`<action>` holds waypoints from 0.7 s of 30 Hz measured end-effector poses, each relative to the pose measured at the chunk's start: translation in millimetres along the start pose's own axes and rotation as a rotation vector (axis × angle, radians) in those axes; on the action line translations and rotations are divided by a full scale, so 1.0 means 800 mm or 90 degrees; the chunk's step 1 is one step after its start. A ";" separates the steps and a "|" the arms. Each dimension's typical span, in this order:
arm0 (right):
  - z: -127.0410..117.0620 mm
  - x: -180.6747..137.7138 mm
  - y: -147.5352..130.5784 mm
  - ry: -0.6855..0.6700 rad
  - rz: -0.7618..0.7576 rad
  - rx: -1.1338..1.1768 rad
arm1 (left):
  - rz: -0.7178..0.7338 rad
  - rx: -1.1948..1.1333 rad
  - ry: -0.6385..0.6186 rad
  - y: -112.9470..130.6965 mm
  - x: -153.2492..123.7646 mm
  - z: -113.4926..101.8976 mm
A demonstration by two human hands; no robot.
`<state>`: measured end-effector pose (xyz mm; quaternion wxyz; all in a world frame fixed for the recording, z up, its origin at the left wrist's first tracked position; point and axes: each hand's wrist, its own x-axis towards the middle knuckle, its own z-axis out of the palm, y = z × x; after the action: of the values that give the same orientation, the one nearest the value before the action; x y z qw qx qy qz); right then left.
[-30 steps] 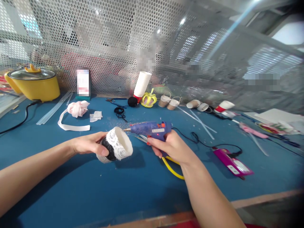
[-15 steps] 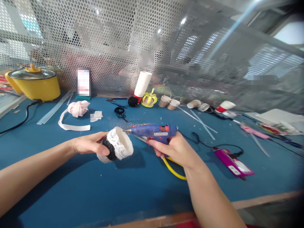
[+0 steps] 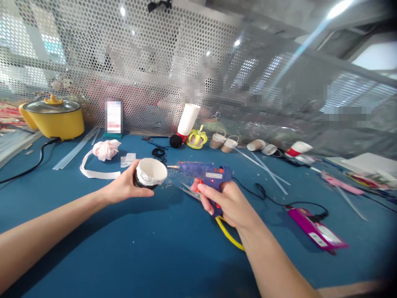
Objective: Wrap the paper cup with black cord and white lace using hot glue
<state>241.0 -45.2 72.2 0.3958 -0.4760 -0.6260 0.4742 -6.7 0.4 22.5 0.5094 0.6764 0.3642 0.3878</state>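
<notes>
My left hand (image 3: 125,187) is closed round a small paper cup (image 3: 150,172) wrapped in white lace with a black band, held above the blue table with its open mouth tipped up and towards me. A blue hot glue gun (image 3: 204,174) with an orange trigger sits in my right hand (image 3: 225,200), fingers wrapped round its grip. The metal nozzle points left and lies right beside the cup's rim. A yellow cord (image 3: 228,236) runs from below the gun's handle.
A yellow pot (image 3: 54,118) stands far left with glue sticks (image 3: 76,149) beside it. Pink ribbon (image 3: 101,155), a stack of white cups (image 3: 187,120), a yellow crown (image 3: 197,138), small paper cups (image 3: 223,140), a magenta tool (image 3: 319,234) and black cables lie on the blue table (image 3: 155,248). Perforated metal screen behind.
The cup has been lifted and turned so its mouth faces up more. The glue gun stays at its rim. My head has tilted, shifting the scene down in view.
</notes>
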 end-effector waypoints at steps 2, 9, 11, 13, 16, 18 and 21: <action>0.006 0.004 0.004 0.003 0.019 0.039 | 0.017 0.071 0.058 -0.002 0.001 0.001; 0.020 0.007 0.013 0.026 0.045 0.104 | 0.044 0.023 -0.003 0.002 -0.006 0.005; 0.017 0.005 0.012 0.031 0.021 0.082 | 0.043 0.059 0.018 0.001 -0.005 0.005; 0.014 0.003 0.010 0.042 -0.015 0.018 | 0.050 0.145 0.076 0.000 -0.004 0.006; 0.012 0.000 0.011 0.073 -0.054 -0.117 | 0.083 0.265 0.171 -0.001 -0.002 0.006; 0.014 -0.001 0.015 0.103 -0.067 -0.191 | 0.098 0.304 0.208 0.000 -0.003 0.008; 0.018 -0.002 0.022 0.126 -0.102 -0.268 | 0.089 0.321 0.215 0.002 -0.005 0.010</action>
<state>231.6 -48.3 51.8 0.3836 -0.5413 -0.7047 0.2514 -1.1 -6.8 21.7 0.2300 0.7311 0.4805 0.4262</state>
